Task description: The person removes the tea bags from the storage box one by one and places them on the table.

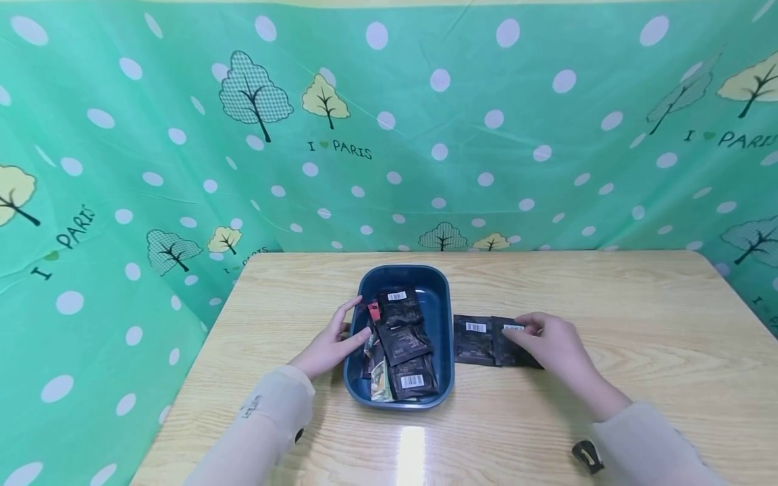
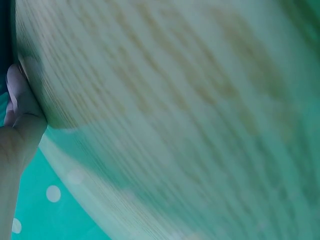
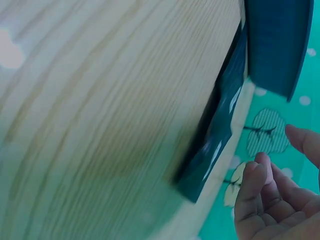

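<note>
A dark blue rectangular bin (image 1: pixel 446 351) stands on the table, holding several black sachets (image 1: pixel 406 344) and a few colourful ones (image 1: pixel 381 381). My left hand (image 1: pixel 328 343) grips the bin's left wall, its thumb reaching over the rim. In the left wrist view, part of that hand (image 2: pixel 22 112) lies against the bin's dark side. To the bin's right, two black sachets (image 1: pixel 474 339) lie flat, side by side, with white barcode labels. Over the farther one hovers my right hand (image 1: pixel 556 344), partly hiding it. The right wrist view shows the thumb and loosely bent fingers apart, with nothing between them.
The light wooden table (image 1: pixel 644 304) extends to both sides of the bin. A small black object (image 1: pixel 587 457) sits by the right sleeve. Behind the table hangs a green polka-dot cloth (image 1: pixel 437 121) printed with trees.
</note>
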The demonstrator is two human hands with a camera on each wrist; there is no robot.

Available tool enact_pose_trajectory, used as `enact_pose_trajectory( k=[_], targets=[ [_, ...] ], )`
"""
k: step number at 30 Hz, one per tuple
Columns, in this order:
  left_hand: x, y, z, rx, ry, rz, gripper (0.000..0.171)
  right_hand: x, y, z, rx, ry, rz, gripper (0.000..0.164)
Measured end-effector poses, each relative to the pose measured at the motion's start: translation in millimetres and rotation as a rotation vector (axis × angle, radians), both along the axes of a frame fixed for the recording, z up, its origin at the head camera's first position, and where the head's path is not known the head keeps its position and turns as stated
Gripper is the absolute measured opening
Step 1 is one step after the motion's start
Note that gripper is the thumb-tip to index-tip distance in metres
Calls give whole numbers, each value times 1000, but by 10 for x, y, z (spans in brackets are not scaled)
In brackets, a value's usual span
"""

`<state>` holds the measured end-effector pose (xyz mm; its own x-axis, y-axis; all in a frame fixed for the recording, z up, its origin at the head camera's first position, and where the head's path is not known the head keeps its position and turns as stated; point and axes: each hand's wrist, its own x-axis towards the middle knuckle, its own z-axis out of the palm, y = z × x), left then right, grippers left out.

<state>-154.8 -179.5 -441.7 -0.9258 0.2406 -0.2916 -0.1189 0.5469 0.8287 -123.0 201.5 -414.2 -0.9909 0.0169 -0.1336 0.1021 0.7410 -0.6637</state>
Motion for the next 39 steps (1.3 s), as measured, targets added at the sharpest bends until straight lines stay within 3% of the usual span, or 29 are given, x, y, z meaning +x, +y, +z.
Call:
enact_pose_trajectory(
  k=[15, 20, 24, 39],
  targets=[
    [-4, -4, -27, 21, -9, -4, 71, 101, -526, 106, 11, 176, 92, 35],
    [-16, 2, -19, 12, -5, 0, 71, 111, -687, 133, 55, 296, 126, 29],
    [-13, -2, -10, 9, -6, 0, 71, 123, -834, 126, 107, 341, 170, 27],
    [-5, -16, -22, 30, 1, 7, 70, 45, -1276, 17, 337, 354, 507, 35]
  ],
)
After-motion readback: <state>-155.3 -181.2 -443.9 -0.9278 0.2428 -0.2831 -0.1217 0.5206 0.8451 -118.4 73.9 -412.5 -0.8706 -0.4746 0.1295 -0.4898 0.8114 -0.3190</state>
